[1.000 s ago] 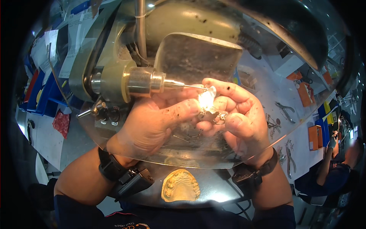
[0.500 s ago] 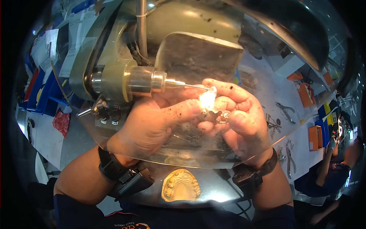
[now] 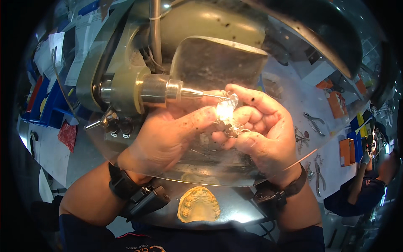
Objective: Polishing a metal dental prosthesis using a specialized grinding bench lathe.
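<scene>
Between my two hands is a shiny metal denture framework (image 3: pixel 228 126), its upper part washed out by glare. My left hand (image 3: pixel 168 132) pinches it from the left with thumb and fingers. On the right, my right hand (image 3: pixel 268 130) grips it, thumb below and index finger curled above. A thin rotary bit (image 3: pixel 212 95) reaches from the lathe's metal spindle (image 3: pixel 161 89) to the framework's upper end; whether they touch, I cannot tell. Below my hands, a yellow dental cast (image 3: pixel 199 204) of a toothed arch lies on the bench.
A clear shield (image 3: pixel 201 178) spans over my hands. Behind them stands a metal guard plate (image 3: pixel 218 59). Pliers (image 3: pixel 314 123) and other hand tools lie at right, near orange boxes (image 3: pixel 347 152). Blue bins (image 3: pixel 48 107) and a red bag (image 3: pixel 67 136) are at left. A co-worker (image 3: pixel 361 185) sits far right.
The framework has turned and shifted slightly left and down under the bit. My right thumb has moved left and lower along it. The cast has not moved.
</scene>
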A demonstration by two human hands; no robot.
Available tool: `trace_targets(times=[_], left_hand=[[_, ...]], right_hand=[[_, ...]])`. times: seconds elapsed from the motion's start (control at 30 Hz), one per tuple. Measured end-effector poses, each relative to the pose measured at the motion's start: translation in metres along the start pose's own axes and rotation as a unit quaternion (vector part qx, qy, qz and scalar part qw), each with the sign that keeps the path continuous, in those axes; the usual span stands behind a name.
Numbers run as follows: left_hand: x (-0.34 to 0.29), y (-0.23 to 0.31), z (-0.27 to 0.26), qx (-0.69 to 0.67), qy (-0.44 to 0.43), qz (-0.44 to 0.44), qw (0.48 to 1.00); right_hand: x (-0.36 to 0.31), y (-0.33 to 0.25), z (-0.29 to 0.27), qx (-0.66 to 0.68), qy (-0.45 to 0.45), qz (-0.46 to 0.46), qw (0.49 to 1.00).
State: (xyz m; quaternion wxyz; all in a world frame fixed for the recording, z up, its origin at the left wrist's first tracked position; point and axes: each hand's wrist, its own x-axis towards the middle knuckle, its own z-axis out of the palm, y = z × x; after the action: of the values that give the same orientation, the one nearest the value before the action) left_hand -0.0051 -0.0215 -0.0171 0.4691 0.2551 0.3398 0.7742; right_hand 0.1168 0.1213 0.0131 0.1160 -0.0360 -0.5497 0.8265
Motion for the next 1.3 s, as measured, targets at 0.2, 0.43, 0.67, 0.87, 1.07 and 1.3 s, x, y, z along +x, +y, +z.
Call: trace_targets(times=[0.2,0.43,0.67,0.87,1.07,1.3], left_hand=[[0.000,-0.002,-0.004,-0.044,-0.010,0.015,0.999],[0.002,0.003,-0.001,-0.037,-0.022,0.020,0.999],[0.003,0.005,0.001,-0.052,0.002,-0.004,0.999],[0.001,-0.003,-0.004,-0.056,0.023,0.009,0.998],[0.000,-0.003,-0.006,-0.053,0.003,0.014,0.998],[0.000,0.000,-0.003,-0.044,0.020,0.016,0.999]], right_hand=[[0.001,0.005,0.000,-0.014,-0.002,-0.010,1.000],[0.006,0.008,0.002,-0.009,-0.020,-0.035,0.999],[0.004,0.006,0.002,-0.010,-0.014,-0.023,1.000],[0.002,0.005,0.003,-0.032,-0.010,-0.020,0.999],[0.001,0.008,0.004,-0.026,-0.007,-0.026,0.999],[0.003,0.008,0.007,-0.008,0.001,-0.026,1.000]])
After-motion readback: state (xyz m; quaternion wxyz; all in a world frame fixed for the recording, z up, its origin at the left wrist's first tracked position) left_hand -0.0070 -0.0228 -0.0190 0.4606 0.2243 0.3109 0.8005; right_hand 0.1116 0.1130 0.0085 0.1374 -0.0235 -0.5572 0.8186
